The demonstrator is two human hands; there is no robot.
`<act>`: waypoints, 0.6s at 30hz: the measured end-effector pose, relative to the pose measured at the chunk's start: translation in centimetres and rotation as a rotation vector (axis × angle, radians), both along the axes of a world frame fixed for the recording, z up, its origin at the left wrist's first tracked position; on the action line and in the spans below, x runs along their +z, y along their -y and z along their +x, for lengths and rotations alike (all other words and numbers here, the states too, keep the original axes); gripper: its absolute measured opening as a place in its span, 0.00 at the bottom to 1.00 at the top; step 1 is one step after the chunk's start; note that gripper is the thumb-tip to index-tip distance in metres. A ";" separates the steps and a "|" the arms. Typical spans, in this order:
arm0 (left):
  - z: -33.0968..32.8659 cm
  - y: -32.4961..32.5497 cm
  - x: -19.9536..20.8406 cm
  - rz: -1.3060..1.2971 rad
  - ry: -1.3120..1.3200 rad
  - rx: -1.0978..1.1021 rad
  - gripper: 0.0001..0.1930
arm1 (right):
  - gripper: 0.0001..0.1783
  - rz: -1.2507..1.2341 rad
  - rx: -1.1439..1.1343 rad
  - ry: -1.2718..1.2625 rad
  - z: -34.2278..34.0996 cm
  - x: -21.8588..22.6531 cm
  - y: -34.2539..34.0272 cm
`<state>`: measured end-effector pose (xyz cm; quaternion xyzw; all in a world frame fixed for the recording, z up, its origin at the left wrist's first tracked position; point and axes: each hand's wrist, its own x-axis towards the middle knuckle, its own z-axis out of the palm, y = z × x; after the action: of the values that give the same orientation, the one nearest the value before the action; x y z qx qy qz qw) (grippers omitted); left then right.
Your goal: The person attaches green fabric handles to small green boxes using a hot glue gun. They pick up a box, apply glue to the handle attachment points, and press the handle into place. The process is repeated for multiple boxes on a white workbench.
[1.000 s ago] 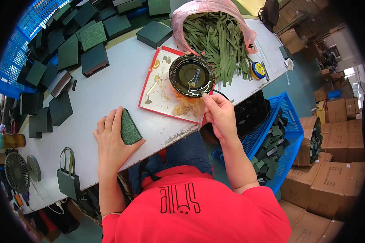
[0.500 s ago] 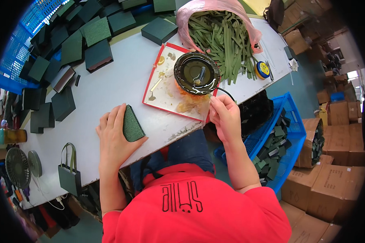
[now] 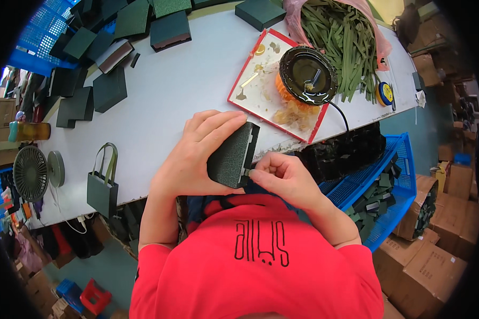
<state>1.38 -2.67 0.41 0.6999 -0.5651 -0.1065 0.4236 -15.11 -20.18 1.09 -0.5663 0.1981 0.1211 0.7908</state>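
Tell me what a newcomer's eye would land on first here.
A bright red shirt fills the lower middle. Above it, the left hand holds a dark green box, with the right hand at its edge. Farther up and right, a round black pan sits over a red-edged tray, beside a pink bag of green strips.

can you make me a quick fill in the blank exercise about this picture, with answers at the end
1. The left hand holds a dark ____ box.
2. Strips spill from a ____ bag.
3. The white tray has a ____ rim.
4. The fan is on the ____ of the handbag.

Missing words: green; pink; red; left
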 end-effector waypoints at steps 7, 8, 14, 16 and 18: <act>-0.1 0.3 0.3 0.001 0.001 -0.012 0.55 | 0.13 -0.114 0.033 -0.040 0.1 -1.0 -0.3; -0.2 0.3 0.2 0.001 0.001 -0.010 0.55 | 0.13 -0.121 0.031 -0.034 0.1 -1.0 -0.4; -0.6 0.5 0.6 0.037 0.050 -0.012 0.52 | 0.13 -0.339 0.085 0.025 0.3 -1.1 -0.5; -1.0 0.6 0.9 0.084 0.110 -0.024 0.52 | 0.12 -0.401 0.125 0.036 0.3 -1.2 -0.4; -1.1 0.7 0.9 0.079 0.133 -0.006 0.52 | 0.12 -0.389 0.157 0.005 0.5 -1.2 -0.1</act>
<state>0.24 -3.34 1.32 0.7200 -0.5895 -0.0833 0.3568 -14.57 -20.12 -0.15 -0.7223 0.1711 0.1403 0.6552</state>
